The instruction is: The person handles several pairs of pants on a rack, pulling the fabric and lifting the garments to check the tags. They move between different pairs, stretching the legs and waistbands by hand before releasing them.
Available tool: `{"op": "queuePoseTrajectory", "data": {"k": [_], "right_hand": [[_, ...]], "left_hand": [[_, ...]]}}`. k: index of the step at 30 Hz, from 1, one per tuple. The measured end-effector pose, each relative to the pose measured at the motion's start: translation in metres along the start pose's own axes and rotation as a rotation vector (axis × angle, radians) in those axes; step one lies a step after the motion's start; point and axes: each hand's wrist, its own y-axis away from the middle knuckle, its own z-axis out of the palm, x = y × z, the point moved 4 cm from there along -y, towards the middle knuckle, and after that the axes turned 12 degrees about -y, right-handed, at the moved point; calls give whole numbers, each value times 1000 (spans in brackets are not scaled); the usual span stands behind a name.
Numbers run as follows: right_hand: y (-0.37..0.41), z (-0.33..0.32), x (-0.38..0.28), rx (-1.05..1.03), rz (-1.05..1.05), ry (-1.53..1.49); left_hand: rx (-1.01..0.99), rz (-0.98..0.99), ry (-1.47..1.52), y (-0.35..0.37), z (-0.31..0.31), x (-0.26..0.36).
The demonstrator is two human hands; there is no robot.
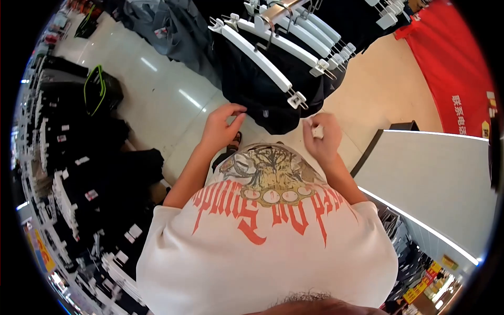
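My left hand [223, 126] hovers with its fingers curled and apart, close to the lower edge of a dark garment [262, 94] hanging from white clip hangers [262, 58]. Nothing shows in that hand. My right hand [323, 135] is closed around a small white item [317, 131], perhaps a tag or a clip, just right of the same garment's hem. Both hands are in front of my white printed T-shirt [262, 231].
Several white hangers with dark clothes fill a rail [310, 26] ahead. Racks of black clothes [89, 173] line the left side. A white counter or display top [436, 173] stands at the right, a red banner [457, 68] beyond it. Pale glossy floor [157, 94] lies between.
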Motion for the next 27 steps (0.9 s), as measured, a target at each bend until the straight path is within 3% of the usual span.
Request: {"op": "queuePoseTrajectory", "data": {"k": [5,9,10,12,13,14,16,20,23,27], "right_hand": [[-13,45,-43,-273,38,-7],[-26,61,-34,-437,328,247],[-33,61,-39,-429,519,198],[-36,61,-33,-497,518,358],[-35,60,-28,-515,516,439],[-37,60,-29,-556,511,501],[-40,62,-29,-605,463,630],[-38,56,-32,-670,479,789],[-31,40,-30,-626,453,819],[-27,14,-37,-544,336,752]], "left_hand": [[-43,18,89,-12,-10,-27],[-28,127,12,-34,-15,-30],[-50,178,-24,-41,-20,-29],[-66,265,-75,-59,-24,-32],[17,448,-188,-71,-29,-28],[-43,464,-234,-80,-35,-22],[-93,648,-454,-100,-41,-25],[-95,830,-957,-133,-58,-26],[-112,871,-1084,-154,-74,-32],[-67,975,-919,-172,-113,-44]]}}
